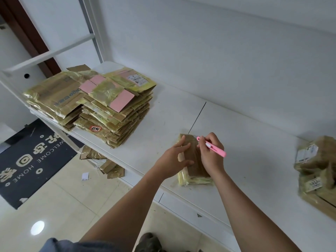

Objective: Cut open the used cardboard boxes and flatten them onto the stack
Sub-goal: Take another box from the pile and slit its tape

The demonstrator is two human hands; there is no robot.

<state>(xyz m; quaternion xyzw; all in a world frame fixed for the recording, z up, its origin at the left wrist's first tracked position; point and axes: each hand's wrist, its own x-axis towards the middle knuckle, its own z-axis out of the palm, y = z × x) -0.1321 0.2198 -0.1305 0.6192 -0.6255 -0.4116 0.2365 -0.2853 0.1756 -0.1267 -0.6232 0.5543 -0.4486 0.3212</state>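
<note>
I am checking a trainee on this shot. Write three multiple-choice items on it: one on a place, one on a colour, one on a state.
1. Where does the stack of flattened boxes lie?
A. On the white table, left of the hands
B. On the floor mat
C. At the table's right end

2. What colour is the cutter?
A. Blue
B. Pink
C. Black

3. What is the left hand doing?
A. Hanging idle
B. Gripping the cutter
C. Steadying the small taped box

Key: 1 A, the stack sits on the tabletop to the left; 2 B, its handle is pink; 3 C, its fingers lie on the box while the right hand grips the cutter.
</note>
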